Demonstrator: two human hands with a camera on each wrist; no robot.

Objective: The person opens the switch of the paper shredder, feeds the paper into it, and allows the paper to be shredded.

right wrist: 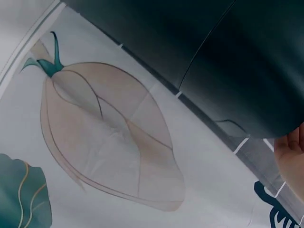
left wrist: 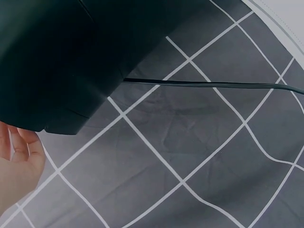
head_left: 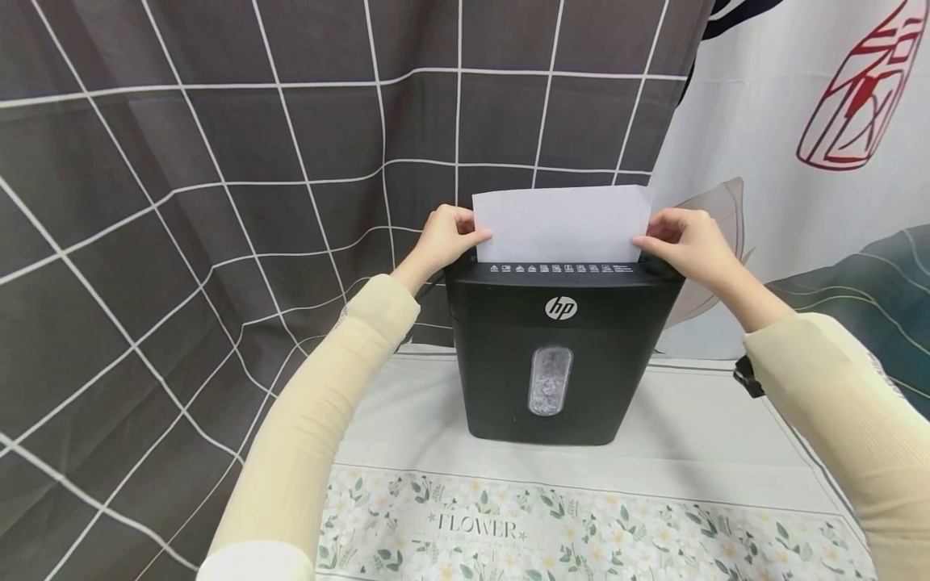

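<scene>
A white sheet of paper [head_left: 561,222] stands upright at the top of a black HP paper shredder [head_left: 501,355], its lower edge at the slot behind the row of icons. My left hand [head_left: 448,236] pinches the sheet's left edge between thumb and fingers. At the opposite edge, my right hand [head_left: 690,242] pinches it the same way. Pale shreds show through the small window [head_left: 550,381] on the shredder's front. In the left wrist view only part of the left hand [left wrist: 21,161] appears beside the shredder's dark body; the right hand [right wrist: 292,152] is likewise cut off by the frame.
The shredder stands on a light table cover [head_left: 407,411] with a flowered band printed FLOWER. Behind hangs a dark grey curtain [head_left: 312,121] with white grid lines, and a white printed one [head_left: 770,105] at the right. A black cord [left wrist: 204,84] runs from the shredder's rear.
</scene>
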